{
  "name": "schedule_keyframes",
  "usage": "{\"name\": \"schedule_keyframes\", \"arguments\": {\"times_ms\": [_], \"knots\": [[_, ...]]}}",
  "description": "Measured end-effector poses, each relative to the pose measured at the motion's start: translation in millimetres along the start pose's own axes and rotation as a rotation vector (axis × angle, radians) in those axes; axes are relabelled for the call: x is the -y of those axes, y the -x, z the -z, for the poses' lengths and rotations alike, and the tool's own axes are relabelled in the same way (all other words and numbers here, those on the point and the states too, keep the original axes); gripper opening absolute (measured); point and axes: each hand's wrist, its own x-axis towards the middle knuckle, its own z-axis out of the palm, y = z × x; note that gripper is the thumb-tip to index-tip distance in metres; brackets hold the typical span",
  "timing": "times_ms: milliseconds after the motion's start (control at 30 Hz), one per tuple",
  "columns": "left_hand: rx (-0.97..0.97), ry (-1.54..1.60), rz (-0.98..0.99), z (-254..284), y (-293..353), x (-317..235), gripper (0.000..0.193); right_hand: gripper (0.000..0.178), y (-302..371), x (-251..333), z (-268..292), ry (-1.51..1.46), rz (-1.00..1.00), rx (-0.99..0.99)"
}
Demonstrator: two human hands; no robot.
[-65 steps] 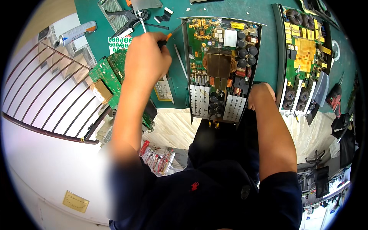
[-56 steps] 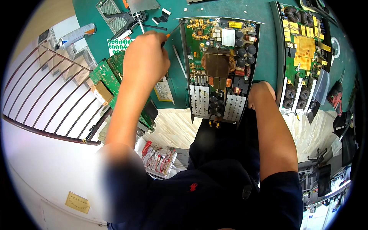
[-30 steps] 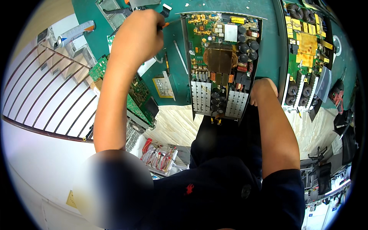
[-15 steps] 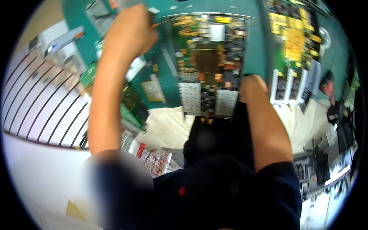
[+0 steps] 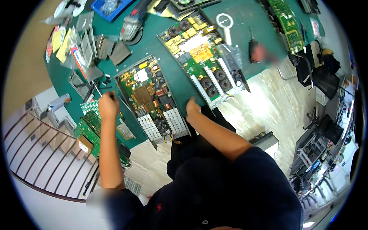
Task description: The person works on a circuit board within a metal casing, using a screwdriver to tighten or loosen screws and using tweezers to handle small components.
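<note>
A metal-framed circuit board (image 5: 145, 96) with brown blocks and white perforated plates lies before me near the table's edge. My left hand (image 5: 109, 104) is closed beside its upper left side, around something dark and slim. A thin silver shaft shows by the fingers, but I cannot tell whether it belongs to the held thing. My right hand (image 5: 193, 106) is at the board's lower right side, in the gap before a second circuit board (image 5: 203, 57). Its fingers are mostly hidden, so its grip cannot be made out.
On the green table (image 5: 153, 46) lie an angle grinder (image 5: 133, 28), a white ring-headed tool (image 5: 226, 28), a red-and-black power tool (image 5: 253, 50) and a blue tray (image 5: 111, 9). Green boards (image 5: 86, 130) sit at the left edge. A stair railing (image 5: 50, 165) stands left, chairs (image 5: 326, 78) right.
The view has swung, so the boards now appear lower and further left, and more of the table's right side shows. My left hand stays near the framed board's left side, my right hand near its right.
</note>
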Motion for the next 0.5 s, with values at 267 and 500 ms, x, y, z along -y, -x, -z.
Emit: {"name": "schedule_keyframes", "arguments": {"times_ms": [267,500], "knots": [[-0.152,0.274,0.146,11,108,-10,0.026,0.022,-5,140,287,0.496,1.913,0.019],[-0.181,0.529,0.113,-21,240,-65,0.024,0.089,-125,321,315,1.062,1.626,-0.531]]}}
